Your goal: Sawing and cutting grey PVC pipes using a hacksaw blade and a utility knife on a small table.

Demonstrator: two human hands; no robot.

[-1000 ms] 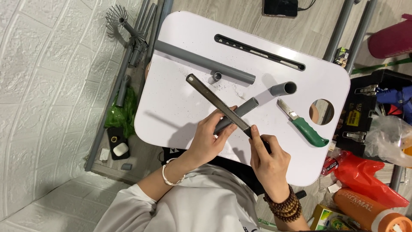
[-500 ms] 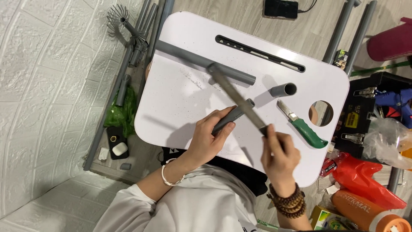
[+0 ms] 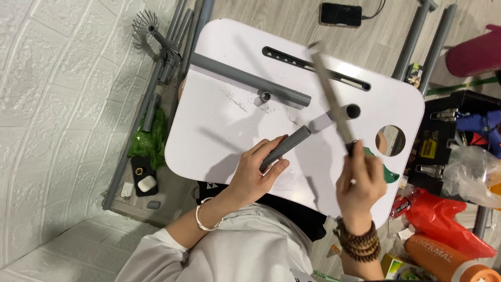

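white sleeves, silver bangle, wooden beads

A single head-worn camera looks almost straight down from above the person. The white table [image 3: 219,120] fills the middle of the frame at arm's length; both hands enter from the bottom edge. Floor and white wall run along the left, with clutter at the right edge. No second view exists to overlap.

Open white surface along the left edge of the lap desk [image 3: 209,130], bare up to the near left corner; blocked across the far half by a long grey pipe [image 3: 245,78] with a slotted groove [image 3: 313,68] behind; round cutout [image 3: 390,140] near the right edge; short pipe piece [image 3: 342,114] mid-desk.
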